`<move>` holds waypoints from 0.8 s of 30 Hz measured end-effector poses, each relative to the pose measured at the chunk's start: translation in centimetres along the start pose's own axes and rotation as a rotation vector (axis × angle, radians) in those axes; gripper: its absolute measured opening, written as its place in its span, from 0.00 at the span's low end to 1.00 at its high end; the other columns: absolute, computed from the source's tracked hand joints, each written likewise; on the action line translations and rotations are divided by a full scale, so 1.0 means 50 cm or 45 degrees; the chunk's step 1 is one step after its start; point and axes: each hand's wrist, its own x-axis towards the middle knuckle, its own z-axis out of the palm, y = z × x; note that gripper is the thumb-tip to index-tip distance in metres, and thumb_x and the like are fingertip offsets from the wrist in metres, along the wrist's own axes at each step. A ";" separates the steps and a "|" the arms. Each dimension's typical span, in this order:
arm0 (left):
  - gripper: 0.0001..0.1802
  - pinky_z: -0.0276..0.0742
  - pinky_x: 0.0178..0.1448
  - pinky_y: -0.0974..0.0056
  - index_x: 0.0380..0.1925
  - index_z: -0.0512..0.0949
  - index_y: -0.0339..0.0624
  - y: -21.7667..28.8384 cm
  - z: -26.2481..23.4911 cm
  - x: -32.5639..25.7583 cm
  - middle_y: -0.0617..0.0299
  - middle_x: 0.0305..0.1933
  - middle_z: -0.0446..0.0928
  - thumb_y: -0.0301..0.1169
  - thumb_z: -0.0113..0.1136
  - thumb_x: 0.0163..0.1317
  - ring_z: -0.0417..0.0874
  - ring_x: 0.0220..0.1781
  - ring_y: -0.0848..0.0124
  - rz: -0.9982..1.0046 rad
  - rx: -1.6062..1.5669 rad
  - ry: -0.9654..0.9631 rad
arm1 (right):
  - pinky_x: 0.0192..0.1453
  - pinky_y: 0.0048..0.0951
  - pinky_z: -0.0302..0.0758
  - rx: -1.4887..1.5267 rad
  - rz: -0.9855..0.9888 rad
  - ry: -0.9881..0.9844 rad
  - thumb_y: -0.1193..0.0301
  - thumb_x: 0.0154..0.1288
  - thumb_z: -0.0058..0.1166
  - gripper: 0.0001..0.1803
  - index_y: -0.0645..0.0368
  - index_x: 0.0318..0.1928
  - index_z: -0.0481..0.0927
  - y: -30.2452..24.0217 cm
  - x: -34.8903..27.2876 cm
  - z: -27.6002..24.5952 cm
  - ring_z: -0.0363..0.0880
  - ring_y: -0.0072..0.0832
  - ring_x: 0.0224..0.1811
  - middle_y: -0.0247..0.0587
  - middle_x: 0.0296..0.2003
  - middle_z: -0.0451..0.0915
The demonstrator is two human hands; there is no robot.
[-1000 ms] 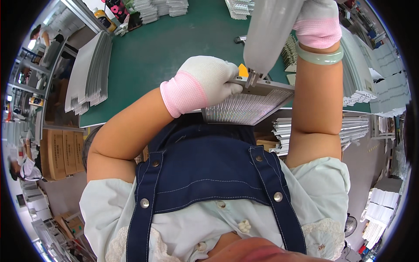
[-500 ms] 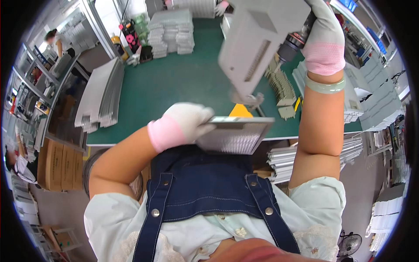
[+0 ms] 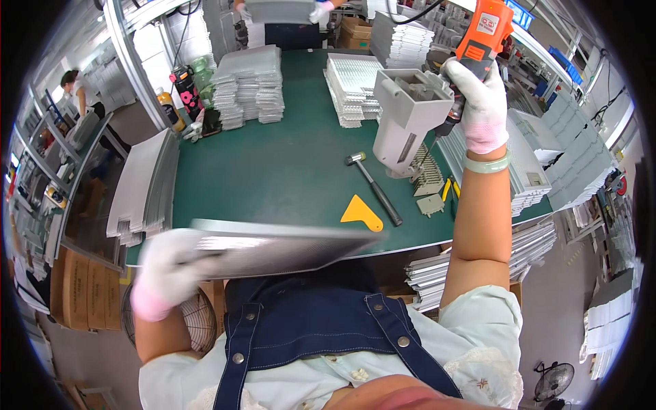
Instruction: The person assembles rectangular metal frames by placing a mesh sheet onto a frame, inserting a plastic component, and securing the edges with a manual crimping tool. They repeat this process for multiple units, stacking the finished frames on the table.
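1. Now at a big green table [image 3: 307, 150], with a tall pile of silver panels [image 3: 246, 82] on its far left part.
2. Low and to the left, across the near edge: one thin, shiny grey panel [image 3: 287, 251], tilted and blurry.
3. Over the right side: a chunky grey case [image 3: 410, 126], just beside an orange and black power driver [image 3: 484, 34]. No telling if joined.
4. Both hands well apart. Left hand [image 3: 171, 263] clamped on the panel's left end; right hand [image 3: 482, 99] wrapped round the driver.
5. Near the case, on the table: a hammer [image 3: 376, 184], bumpy beige strips [image 3: 428, 174], a yellow scraper [image 3: 361, 213] and yellow pliers [image 3: 447, 190].
6. Maybe a bump on the table edge, or a dropped panel, from a quick swing and a hold at only one end. Perhaps also a knock to the strips, from the case so close above.
7. Compared with half a second ago: panel and left hand farther left, away from the case's tip; more of the driver in view; hammer and scraper no longer partly hidden.
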 end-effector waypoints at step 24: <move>0.12 0.77 0.46 0.68 0.44 0.80 0.30 -0.335 0.174 -0.050 0.61 0.38 0.83 0.27 0.64 0.63 0.81 0.39 0.75 -0.529 -0.373 0.788 | 0.36 0.37 0.78 -0.937 1.325 -0.959 0.66 0.57 0.60 0.20 0.68 0.43 0.71 0.422 -0.293 0.056 0.82 0.38 0.29 0.50 0.28 0.79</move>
